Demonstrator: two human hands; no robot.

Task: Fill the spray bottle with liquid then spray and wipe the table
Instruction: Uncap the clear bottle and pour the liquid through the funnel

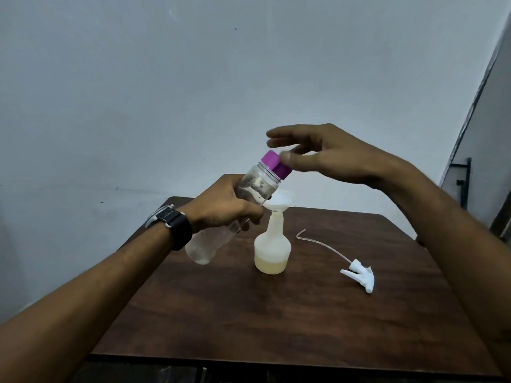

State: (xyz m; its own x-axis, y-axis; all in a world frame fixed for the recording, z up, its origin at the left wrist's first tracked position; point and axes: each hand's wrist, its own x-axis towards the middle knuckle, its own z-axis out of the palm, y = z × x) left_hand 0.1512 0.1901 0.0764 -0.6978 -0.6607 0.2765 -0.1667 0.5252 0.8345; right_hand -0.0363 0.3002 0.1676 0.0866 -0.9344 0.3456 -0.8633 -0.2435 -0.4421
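Observation:
My left hand (pixel 224 208) grips a clear plastic bottle (pixel 257 186) around its middle and holds it tilted, top to the upper right, above the table. The bottle has a purple cap (pixel 276 164) on it. My right hand (pixel 320 153) hovers at the cap with fingers spread, thumb tip touching the cap's edge. Below stands a translucent spray bottle (pixel 272 248) with pale yellow liquid in its lower part and a white funnel (pixel 280 201) in its neck. Its white trigger head (pixel 359 273) lies on the table to the right, its dip tube curving away.
The dark wooden table (pixel 276 313) stands against a plain grey wall. A black metal bracket (pixel 464 178) shows at the far right by a door frame. A black watch sits on my left wrist (pixel 177 225).

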